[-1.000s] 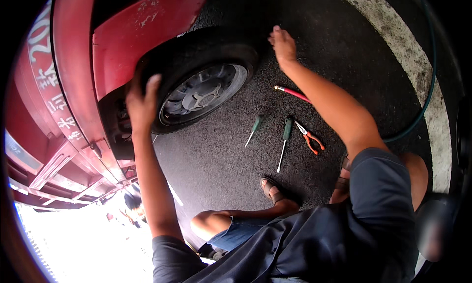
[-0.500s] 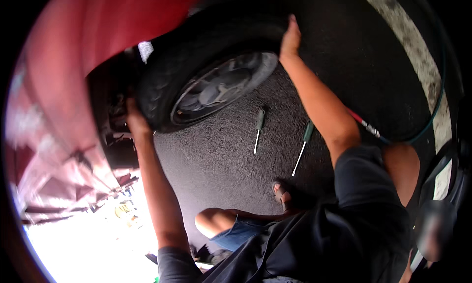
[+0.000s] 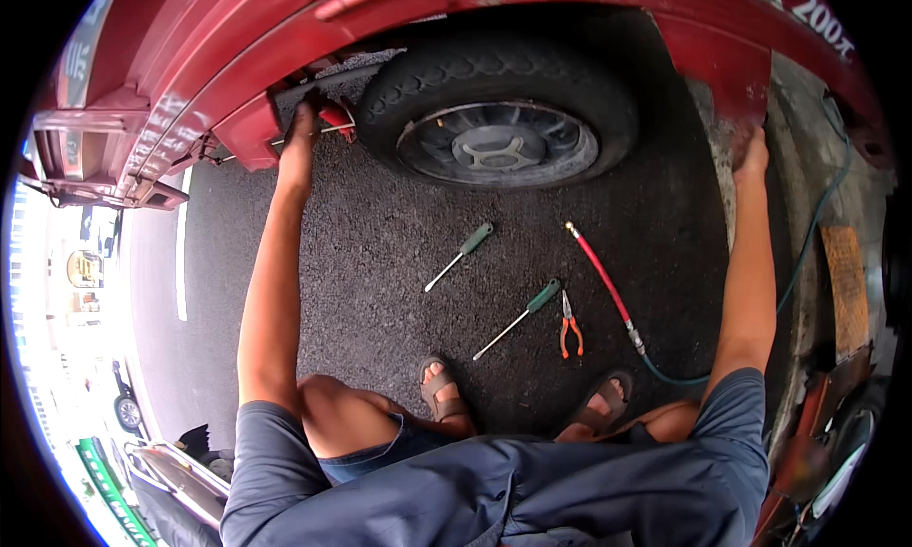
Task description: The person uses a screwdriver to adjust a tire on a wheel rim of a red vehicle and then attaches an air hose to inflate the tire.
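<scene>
A wheel with a black tyre and grey rim sits under a red vehicle's wheel arch, ahead of me. To its left, my left hand is raised to the edge of the red fender, its fingers dark in shadow and closed at the edge. My right hand is closed on the lower edge of the red body panel right of the wheel. Its fingertips are partly hidden. Neither hand touches the tyre.
On the asphalt between my feet and the wheel lie two green-handled screwdrivers and orange-handled pliers. A red air hose end runs into a teal hose. A kerb and rusty plate are at the right.
Both hands have left the tyre, moving apart to the fender edges on either side. The wheel now sits more upright under the arch. My view has turned, showing pliers and the whole red hose end.
</scene>
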The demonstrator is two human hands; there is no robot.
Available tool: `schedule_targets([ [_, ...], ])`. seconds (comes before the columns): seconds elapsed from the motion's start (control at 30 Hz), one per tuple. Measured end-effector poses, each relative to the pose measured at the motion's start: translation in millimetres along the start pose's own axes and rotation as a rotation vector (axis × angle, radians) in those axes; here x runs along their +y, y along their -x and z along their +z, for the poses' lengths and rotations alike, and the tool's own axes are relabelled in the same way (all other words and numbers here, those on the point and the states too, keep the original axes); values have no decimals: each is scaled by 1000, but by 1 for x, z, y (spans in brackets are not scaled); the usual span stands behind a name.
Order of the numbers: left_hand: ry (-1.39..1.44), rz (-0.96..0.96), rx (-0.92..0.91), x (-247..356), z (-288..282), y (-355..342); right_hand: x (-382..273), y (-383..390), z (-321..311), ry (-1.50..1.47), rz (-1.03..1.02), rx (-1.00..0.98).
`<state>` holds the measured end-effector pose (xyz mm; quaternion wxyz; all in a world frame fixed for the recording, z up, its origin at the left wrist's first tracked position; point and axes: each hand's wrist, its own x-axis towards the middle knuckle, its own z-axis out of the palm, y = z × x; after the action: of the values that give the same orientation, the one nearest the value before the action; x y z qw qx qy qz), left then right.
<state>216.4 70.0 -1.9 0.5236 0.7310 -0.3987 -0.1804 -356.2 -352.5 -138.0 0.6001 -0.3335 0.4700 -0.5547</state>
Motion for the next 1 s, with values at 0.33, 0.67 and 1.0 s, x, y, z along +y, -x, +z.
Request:
schedule_targets([
  [0.33, 474, -431, 7, -40, 67, -14, 81, 105, 145, 71, 428, -296],
  [0.67, 102, -7, 28, -32, 75, -33, -11, 187, 246, 954, -763, -447],
  [1.0, -186, 317, 285, -30, 40, 49, -22, 315, 250, 819, -978, -566],
])
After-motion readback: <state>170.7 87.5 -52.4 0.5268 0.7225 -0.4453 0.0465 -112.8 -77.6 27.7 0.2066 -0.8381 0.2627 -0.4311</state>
